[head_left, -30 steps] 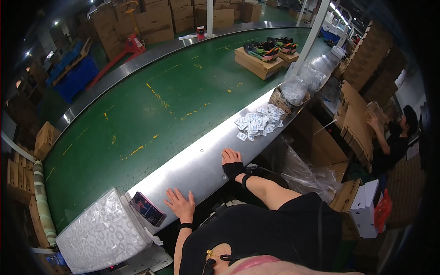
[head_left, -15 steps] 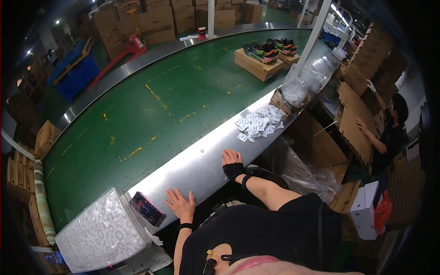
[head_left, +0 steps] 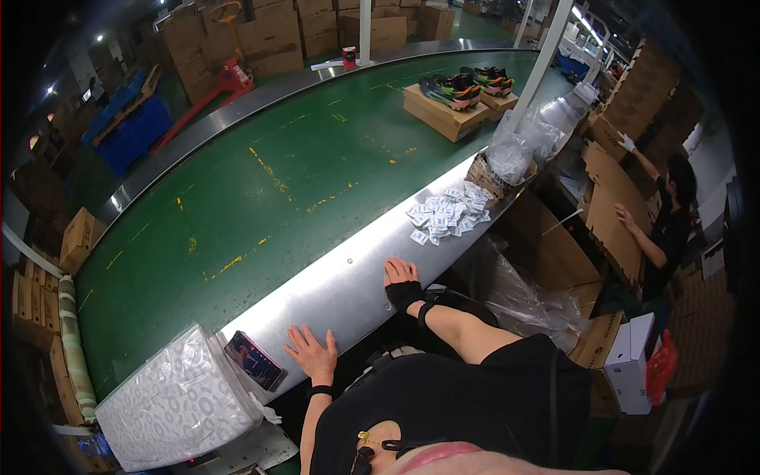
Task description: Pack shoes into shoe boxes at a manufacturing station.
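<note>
The metal ledge (head_left: 356, 305) crosses the frame's centre. On it the left hand (head_left: 314, 356) lies spread and the right hand (head_left: 403, 285) rests loosely, well apart, palms hidden. Upper right, a torn carton (head_left: 483, 177) holds clear plastic bags (head_left: 509, 161). Lower right, the white box (head_left: 630, 348) hides its contents.

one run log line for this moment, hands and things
left hand: spread on metal ledge, beside phone | right hand: on ledge, near white packets | green belt: shoes on boxes
</note>
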Demonstrator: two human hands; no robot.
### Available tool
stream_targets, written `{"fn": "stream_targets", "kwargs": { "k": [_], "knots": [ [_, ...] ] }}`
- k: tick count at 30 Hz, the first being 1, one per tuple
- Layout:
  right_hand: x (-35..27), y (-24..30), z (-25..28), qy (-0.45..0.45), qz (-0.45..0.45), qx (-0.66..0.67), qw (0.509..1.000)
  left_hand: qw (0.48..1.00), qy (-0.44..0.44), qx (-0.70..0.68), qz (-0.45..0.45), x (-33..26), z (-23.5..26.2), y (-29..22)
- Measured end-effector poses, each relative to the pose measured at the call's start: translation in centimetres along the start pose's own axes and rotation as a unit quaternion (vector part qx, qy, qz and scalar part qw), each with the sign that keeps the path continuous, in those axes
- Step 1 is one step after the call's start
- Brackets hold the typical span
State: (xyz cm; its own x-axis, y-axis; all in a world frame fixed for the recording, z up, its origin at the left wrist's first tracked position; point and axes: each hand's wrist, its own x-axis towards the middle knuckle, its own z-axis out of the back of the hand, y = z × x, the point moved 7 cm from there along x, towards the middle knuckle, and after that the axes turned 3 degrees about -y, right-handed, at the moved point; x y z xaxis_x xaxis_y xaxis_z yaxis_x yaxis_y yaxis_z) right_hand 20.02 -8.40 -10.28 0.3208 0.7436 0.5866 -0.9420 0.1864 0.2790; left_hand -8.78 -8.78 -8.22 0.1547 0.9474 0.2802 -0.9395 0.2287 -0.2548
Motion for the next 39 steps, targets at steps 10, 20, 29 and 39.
{"fn": "stream_targets", "kwargs": {
  "k": [10, 20, 29, 39],
  "knots": [
    [0.06, 0.03, 0.18, -0.006, -0.003, 0.002, 1.000, 1.000, -0.015, 0.004, -0.012, -0.03, 0.02, -0.05],
    [0.17, -0.01, 0.21, -0.012, -0.002, 0.001, 1.000, 1.000, -0.014, 0.003, -0.012, 0.02, 0.15, -0.17],
    [0.18, 0.04, 0.34, -0.011, 0.000, 0.007, 1.000, 1.000, 0.000, -0.003, -0.001, 0.02, 0.02, -0.05],
    [0.14, -0.03, 0.22, -0.009, -0.002, 0.014, 1.000, 1.000, -0.011, -0.005, -0.006, 0.02, -0.05, 0.04]
  ]
}}
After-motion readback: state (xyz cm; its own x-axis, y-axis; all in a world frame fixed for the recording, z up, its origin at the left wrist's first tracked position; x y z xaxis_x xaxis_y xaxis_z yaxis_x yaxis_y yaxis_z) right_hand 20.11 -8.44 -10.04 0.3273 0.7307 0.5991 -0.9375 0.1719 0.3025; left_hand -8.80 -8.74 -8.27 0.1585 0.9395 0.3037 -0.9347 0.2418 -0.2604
